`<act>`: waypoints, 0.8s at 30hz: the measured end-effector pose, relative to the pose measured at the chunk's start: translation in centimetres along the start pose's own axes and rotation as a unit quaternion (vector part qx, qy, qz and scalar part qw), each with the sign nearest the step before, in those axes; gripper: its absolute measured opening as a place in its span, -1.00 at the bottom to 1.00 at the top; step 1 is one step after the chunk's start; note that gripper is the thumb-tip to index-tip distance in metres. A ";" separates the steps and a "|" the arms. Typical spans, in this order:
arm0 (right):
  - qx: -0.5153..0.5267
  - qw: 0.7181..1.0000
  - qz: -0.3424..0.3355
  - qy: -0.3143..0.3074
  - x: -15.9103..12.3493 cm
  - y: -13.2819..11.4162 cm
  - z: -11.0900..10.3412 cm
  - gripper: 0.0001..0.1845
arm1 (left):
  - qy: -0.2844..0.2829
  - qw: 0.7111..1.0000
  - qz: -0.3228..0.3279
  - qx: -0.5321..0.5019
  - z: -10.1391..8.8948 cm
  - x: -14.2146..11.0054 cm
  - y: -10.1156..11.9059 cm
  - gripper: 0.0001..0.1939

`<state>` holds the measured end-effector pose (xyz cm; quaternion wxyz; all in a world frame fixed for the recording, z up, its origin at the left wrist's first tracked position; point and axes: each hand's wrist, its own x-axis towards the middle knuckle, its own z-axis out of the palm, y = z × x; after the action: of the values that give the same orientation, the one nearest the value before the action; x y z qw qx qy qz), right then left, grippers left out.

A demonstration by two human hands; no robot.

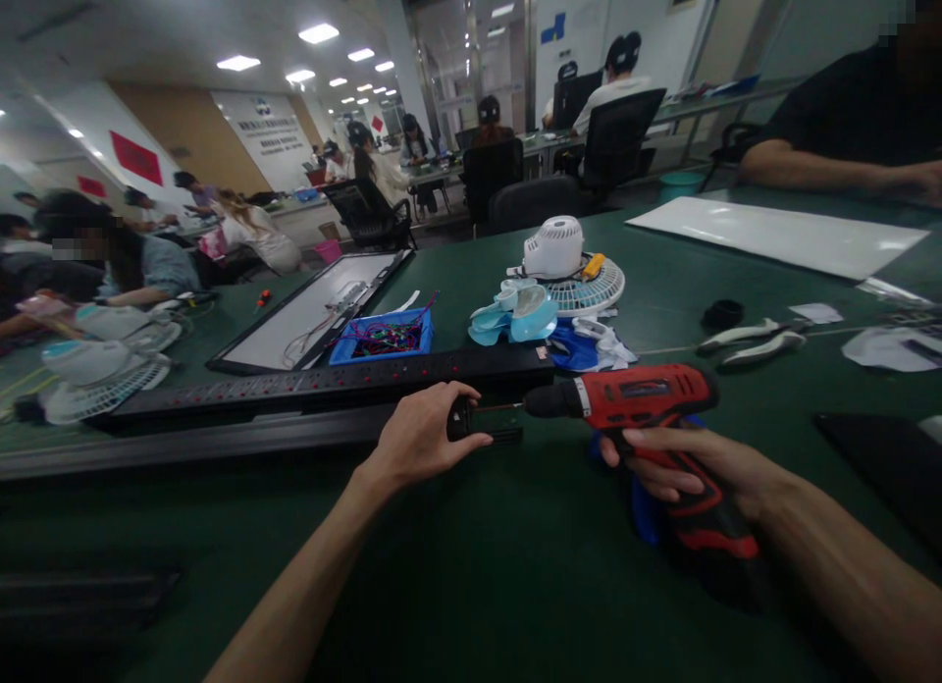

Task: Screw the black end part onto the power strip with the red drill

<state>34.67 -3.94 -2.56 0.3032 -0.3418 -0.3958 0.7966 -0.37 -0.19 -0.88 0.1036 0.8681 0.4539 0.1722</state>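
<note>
Around the drill point(648, 389) curls the right hand point(725, 467).

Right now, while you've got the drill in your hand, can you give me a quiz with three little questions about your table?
1. True or false: the right hand holds a red and black drill.
2. What colour is the box with the tangled wires in it?
A) yellow
B) blue
C) pink
3. Fill in the gap: the drill points toward a black part held in the ____.

Key: 1 true; 2 B; 3 left hand.
</note>
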 end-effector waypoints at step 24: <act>0.131 0.990 0.034 0.043 0.8 0.9 -0.4 -0.79 | -0.008 1.000 -0.020 -0.013 -0.3 0.3 -0.2 -0.43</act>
<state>34.37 -3.61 -3.74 0.3347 -0.3464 -0.2629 0.8360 -0.48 0.17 -0.59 0.1223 0.8589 0.4677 0.1689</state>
